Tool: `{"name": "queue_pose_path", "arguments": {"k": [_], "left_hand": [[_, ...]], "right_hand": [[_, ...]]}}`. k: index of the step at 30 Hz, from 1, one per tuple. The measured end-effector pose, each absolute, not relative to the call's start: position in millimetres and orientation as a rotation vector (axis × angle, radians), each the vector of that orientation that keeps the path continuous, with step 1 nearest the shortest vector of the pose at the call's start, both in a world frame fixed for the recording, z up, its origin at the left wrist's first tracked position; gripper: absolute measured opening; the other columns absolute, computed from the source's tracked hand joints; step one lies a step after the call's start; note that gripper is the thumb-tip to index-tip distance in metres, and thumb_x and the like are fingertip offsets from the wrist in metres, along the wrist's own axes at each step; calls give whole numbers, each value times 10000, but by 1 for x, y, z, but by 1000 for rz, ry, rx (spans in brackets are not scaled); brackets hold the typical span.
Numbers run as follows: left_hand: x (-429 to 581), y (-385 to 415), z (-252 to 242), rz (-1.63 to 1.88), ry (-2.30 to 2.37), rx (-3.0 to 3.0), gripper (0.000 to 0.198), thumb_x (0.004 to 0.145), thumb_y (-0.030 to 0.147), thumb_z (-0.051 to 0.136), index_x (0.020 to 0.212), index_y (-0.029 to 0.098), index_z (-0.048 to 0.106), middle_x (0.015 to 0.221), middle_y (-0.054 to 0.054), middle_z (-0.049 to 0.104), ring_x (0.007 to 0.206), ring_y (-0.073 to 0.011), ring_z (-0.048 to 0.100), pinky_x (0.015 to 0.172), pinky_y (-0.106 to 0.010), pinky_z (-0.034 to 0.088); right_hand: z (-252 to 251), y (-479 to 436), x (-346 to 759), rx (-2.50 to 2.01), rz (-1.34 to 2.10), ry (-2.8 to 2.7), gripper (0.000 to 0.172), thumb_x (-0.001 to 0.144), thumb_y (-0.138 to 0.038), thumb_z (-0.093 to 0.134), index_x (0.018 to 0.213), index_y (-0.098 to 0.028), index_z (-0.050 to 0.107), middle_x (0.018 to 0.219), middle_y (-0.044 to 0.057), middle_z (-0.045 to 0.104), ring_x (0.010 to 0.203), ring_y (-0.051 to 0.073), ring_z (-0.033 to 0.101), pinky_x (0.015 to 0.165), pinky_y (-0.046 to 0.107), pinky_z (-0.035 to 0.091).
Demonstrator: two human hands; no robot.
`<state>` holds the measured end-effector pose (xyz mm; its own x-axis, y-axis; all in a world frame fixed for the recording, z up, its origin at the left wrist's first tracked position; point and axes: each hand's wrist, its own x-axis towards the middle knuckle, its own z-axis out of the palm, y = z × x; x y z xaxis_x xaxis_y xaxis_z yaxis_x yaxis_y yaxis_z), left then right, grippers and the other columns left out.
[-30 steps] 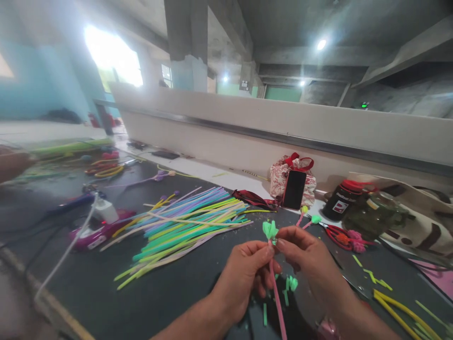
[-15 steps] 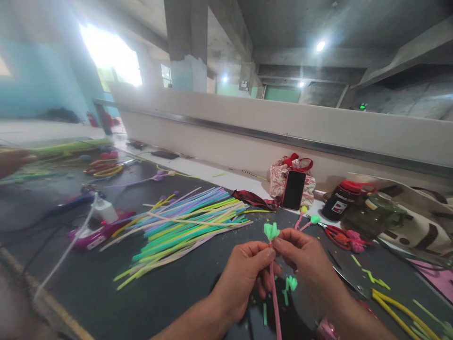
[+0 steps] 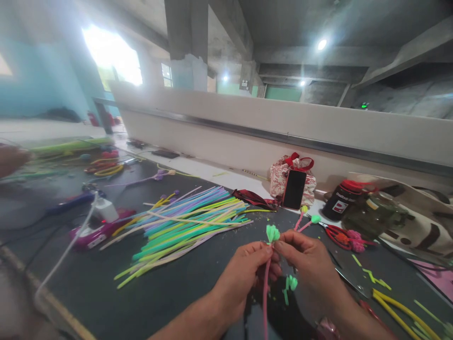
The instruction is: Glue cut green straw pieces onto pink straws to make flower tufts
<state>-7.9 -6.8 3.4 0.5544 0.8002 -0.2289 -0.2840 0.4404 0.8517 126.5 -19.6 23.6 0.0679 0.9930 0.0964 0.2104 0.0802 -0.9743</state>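
Observation:
My left hand (image 3: 244, 269) pinches a pink stem (image 3: 266, 297) just under a small mint-green tuft (image 3: 272, 233). The fingertips of my right hand (image 3: 307, 259) are closed at the base of the same tuft, touching it from the right. The stem hangs down toward the bottom edge. Below my hands lies another green piece (image 3: 292, 283) on the dark table. Beyond them are a green-tipped pink stem (image 3: 314, 219) and a yellow-tipped one (image 3: 304, 209).
Colored fuzzy stems (image 3: 191, 224) spread left of my hands. A purple device (image 3: 95, 231) lies farther left. Behind stand a phone (image 3: 294, 189) and a black bottle (image 3: 341, 200). Red-handled pliers (image 3: 336, 236), scissors (image 3: 350, 281) and yellow stems (image 3: 403, 311) lie right. Another person's hand (image 3: 12, 159) shows far left.
The green tuft has turned slightly and looks more upright and gathered. The pink stem's lower end has swung left. Both hands keep nearly the same place.

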Motion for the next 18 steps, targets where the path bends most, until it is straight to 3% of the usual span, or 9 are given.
{"name": "queue_pose_path", "arguments": {"k": [3,9,13,18], "left_hand": [[-10,-5,3,731,695,874,206,717,332,565,733,131,524,629,6,544,501,-54,487,449,-147,409],[-13,-3,3,747,707,912,313,715,366,582,916,159,462,630,10,566,481,-86,533,430,-178,419],[-12,0,4,832,719,855,322,679,379,626,861,151,488,672,5,572,514,-90,552,469,-203,452],[-11,4,1,896,727,752,279,627,308,678,779,149,506,593,40,550,411,-46,469,445,-193,444]], "right_hand": [[20,-18,129,-1393,915,-1380,129,692,-254,608,599,-167,628,513,-41,541,503,103,442,496,223,313],[13,-15,132,-1432,831,-1376,144,674,-288,621,598,-166,633,534,-45,516,527,108,425,504,226,311],[12,-16,130,-1430,847,-1412,167,690,-292,613,581,-166,626,528,-39,505,520,108,411,494,227,301],[14,-16,129,-1473,804,-1530,169,728,-284,564,656,-175,672,563,-22,527,519,112,422,496,237,307]]}}
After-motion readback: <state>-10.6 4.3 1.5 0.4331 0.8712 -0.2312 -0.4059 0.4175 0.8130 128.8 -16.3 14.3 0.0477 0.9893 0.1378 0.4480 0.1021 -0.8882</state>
